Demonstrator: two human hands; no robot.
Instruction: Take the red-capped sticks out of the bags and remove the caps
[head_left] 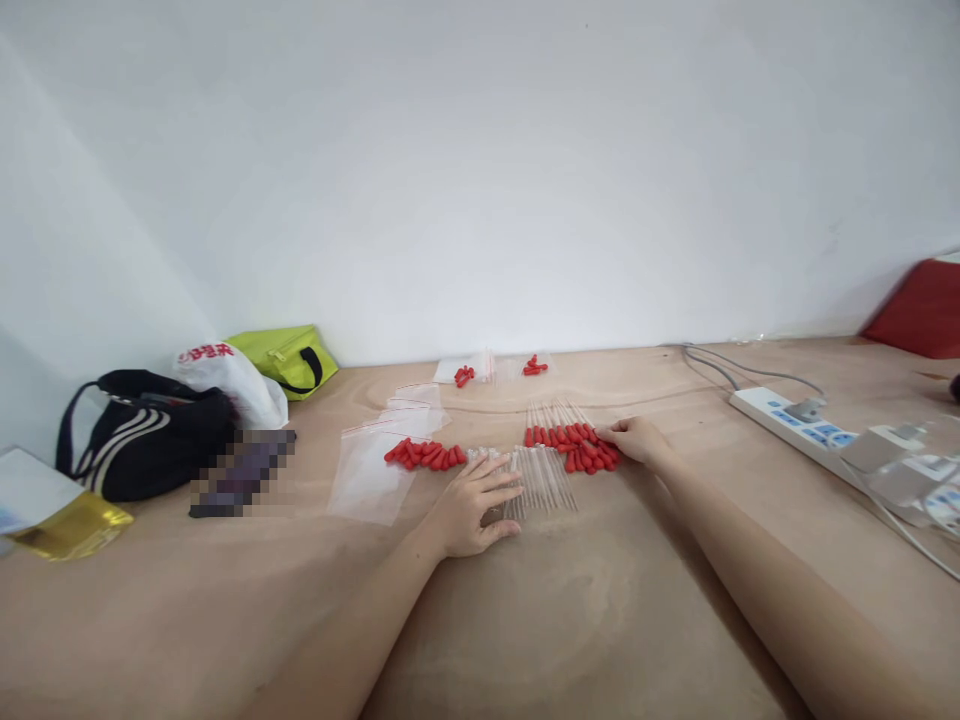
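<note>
My left hand (476, 508) lies palm down with fingers apart over a row of thin glass dropper tubes (546, 478), hiding part of them. Left of that hand, a curved row of red rubber dropper bulbs (431, 455) spreads partly over clear zip bags (367, 475). My right hand (639, 440) is closed at the right edge of another group of red bulbs (589, 458), its fingertips on a bulb there. Behind this group, more glass tubes (559, 412) point toward the wall, with red bulbs at their near ends.
Two small bags with red bulbs (464, 376) (535, 366) lie near the wall. A white power strip (787, 425) with plugs and cables is at right. On the left are a black bag (150, 440), a white plastic bag (247, 390), a yellow-green pouch (300, 350) and a gold packet (71, 525).
</note>
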